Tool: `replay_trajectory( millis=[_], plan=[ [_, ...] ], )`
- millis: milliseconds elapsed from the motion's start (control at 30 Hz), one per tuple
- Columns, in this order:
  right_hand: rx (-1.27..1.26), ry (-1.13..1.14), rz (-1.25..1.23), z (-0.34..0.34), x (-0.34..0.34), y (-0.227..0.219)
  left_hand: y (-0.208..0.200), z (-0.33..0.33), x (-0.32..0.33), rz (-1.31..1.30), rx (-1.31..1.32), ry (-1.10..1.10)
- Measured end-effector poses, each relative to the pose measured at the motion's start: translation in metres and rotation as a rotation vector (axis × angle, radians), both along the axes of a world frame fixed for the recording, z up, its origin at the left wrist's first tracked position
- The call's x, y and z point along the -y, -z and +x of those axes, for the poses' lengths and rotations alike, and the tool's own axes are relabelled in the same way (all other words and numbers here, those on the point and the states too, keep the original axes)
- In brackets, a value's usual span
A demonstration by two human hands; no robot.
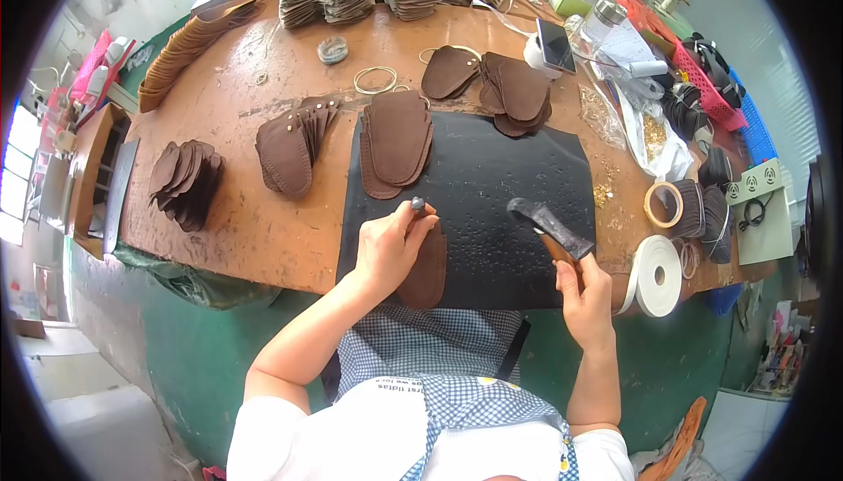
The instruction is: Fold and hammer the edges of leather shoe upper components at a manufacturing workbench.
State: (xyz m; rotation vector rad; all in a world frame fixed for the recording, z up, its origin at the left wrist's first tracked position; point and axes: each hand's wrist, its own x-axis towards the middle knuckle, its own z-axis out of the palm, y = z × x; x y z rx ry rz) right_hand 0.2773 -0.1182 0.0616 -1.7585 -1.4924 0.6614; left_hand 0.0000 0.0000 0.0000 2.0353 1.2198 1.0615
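Observation:
My left hand (pixel 386 248) is closed around a short metal punch (pixel 418 205), whose dark top end sticks up past my fingers. Under that hand lies a brown leather piece (pixel 423 277) with a rounded end, partly covered by my fingers. My right hand (pixel 583 295) grips the wooden handle of a hammer (pixel 551 225), its dark head raised over the right part of the black mat (pixel 492 262). Just beyond my left hand, a stack of brown leather pieces (pixel 397 139) rests on the mat's far left corner.
More brown leather stacks (pixel 516 86) lie at the back and left (pixel 186 183). A white tape roll (pixel 657 276) and a tan tape roll (pixel 663 204) sit at the right, near scattered brass bits (pixel 602 195). A phone (pixel 555 46) stands farther back, beside a clear bottle (pixel 602 17).

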Motion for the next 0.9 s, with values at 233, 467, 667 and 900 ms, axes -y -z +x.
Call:
replay_trajectory(
  millis=[233,467,667,900],
  plan=[
    [0.066,-0.167,0.106,-0.024,-0.019,-0.021,0.003,0.006,0.005,0.153,-0.105,-0.037],
    [0.133,-0.310,0.467,-0.039,-0.040,-0.057,0.011,0.009,0.008,0.216,-0.180,-0.069],
    [0.207,-0.395,0.402,-0.045,-0.046,-0.061,0.002,0.016,0.010,0.248,-0.162,-0.064],
    [0.254,-0.290,0.456,-0.054,-0.036,-0.101,0.011,0.008,0.009,0.279,-0.107,-0.093]
  ],
)
